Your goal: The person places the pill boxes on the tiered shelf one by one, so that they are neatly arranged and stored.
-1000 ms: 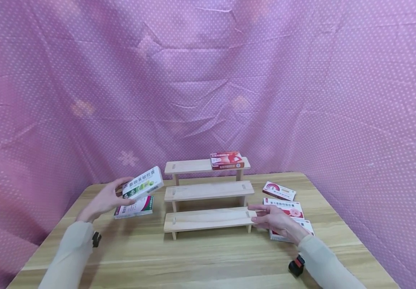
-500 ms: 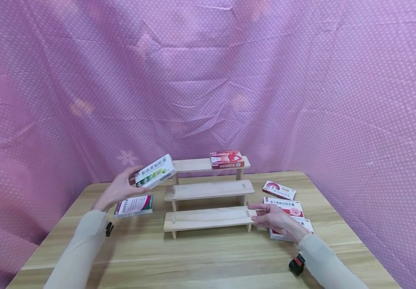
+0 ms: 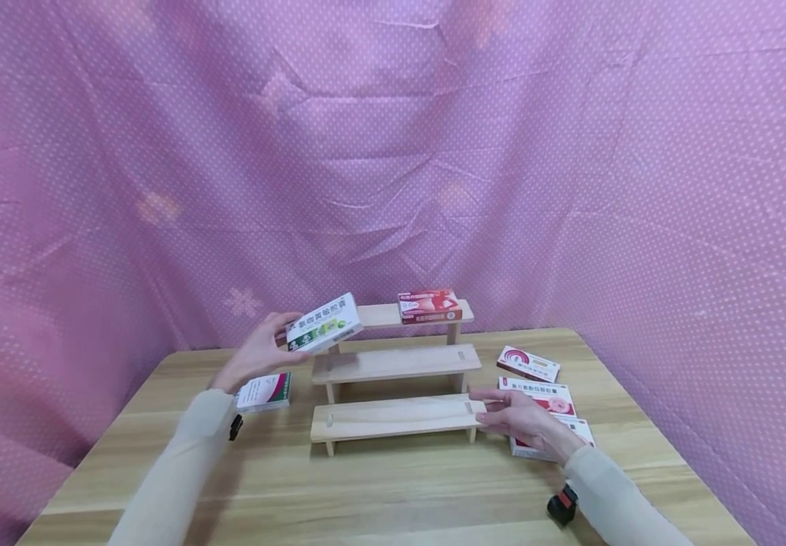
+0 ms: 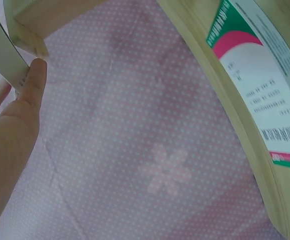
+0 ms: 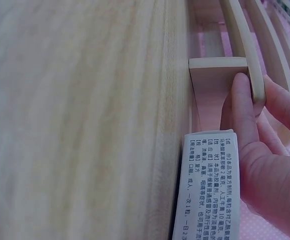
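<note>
Left hand [image 3: 259,352], nearer, pinches white-and-green cardboard medicine box [image 3: 325,322], long axis slanting up rightward, near top-left corner of pale wooden three-tier rack [image 3: 396,362]; right hand [image 3: 524,419] pinches bottom tier [image 3: 396,416] at its right end.

Straight ahead of me it's pink polka-dot cloth [image 3: 393,152], hanging behind the wooden table [image 3: 393,500] and down both sides, creases streaking across its middle! There's a pale pink flower print [image 3: 244,302] low down, near the table's back edge, and a peachy flower print [image 3: 158,207] higher and farther left. Below me, light wood grain runs crosswise, back corners rounded.
</note>
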### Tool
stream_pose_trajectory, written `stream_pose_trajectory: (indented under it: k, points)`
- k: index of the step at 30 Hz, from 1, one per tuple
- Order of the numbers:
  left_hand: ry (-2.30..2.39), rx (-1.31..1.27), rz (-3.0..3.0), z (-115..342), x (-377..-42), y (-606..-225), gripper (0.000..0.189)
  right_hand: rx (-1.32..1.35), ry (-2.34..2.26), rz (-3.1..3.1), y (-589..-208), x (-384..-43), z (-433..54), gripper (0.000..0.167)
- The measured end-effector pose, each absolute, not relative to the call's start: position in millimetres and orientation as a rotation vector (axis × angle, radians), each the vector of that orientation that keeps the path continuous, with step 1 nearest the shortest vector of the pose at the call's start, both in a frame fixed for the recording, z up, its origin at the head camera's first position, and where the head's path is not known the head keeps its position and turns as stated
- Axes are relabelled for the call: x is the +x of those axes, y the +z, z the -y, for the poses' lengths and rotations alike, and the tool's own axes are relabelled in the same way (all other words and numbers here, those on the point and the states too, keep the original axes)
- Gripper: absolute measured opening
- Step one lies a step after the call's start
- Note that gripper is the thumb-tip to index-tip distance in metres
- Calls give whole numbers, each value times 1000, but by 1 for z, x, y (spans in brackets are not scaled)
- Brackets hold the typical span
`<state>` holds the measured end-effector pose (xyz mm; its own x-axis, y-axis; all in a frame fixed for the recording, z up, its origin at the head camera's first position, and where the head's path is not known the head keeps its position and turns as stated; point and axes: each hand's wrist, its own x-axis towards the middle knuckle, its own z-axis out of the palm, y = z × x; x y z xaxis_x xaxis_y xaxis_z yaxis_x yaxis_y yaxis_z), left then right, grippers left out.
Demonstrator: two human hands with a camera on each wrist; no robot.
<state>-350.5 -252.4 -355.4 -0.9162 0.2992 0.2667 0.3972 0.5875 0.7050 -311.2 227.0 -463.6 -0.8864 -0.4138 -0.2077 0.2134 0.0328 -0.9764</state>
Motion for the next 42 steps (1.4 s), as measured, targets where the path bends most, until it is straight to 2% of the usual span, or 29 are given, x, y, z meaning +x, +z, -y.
stream_pose_trajectory:
  k: [7, 22, 32, 42]
  points:
    - [-1292, -565, 2665, 237, -358, -352, 95, -195, -1904, -1891, -465, -312, -227, 59]
    - [-1249, -601, 2678, 219, -376, -344, 87, -150, -1901, -1915, -464, -311, -222, 60]
    - [-1333, -630, 2729, 209, -391, -334, 92, -135, -1908, -1899, -461, -310, -219, 58]
    - [-1217, -704, 2849, 203, -401, -327, 82, -195, -1904, -1881, -460, -309, -219, 58]
